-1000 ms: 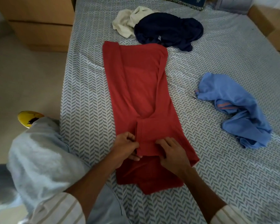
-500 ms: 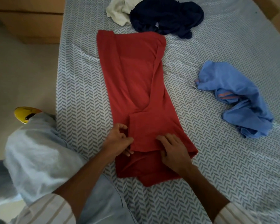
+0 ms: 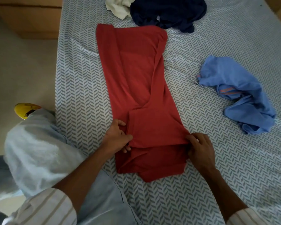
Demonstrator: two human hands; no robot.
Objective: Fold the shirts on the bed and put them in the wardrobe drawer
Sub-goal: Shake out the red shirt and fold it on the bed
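From the head view, the red shirt (image 3: 136, 88) lies lengthwise on the bed (image 3: 201, 184), already narrowed into a long strip with both sides turned inward, and its near end is doubled over so that a darker layer shows below the fold. The left hand (image 3: 117, 138) pinches the left corner of that folded edge, thumb on top and fingers curled under the cloth. The right hand (image 3: 199, 148) grasps the right corner of the same edge in the same way, fingers bent around the fabric. Beyond the far end of the red shirt, the navy shirt (image 3: 167, 12) lies crumpled and just touches it, or nearly so; the contact is hard to judge from this angle. The cream shirt (image 3: 117, 7) is bunched beside the navy one. To the right of the red shirt, well apart, the light blue shirt (image 3: 238, 93) lies in a loose heap. To the left of the red shirt, past the bed edge, wooden drawers (image 3: 28, 21) stand on the floor.
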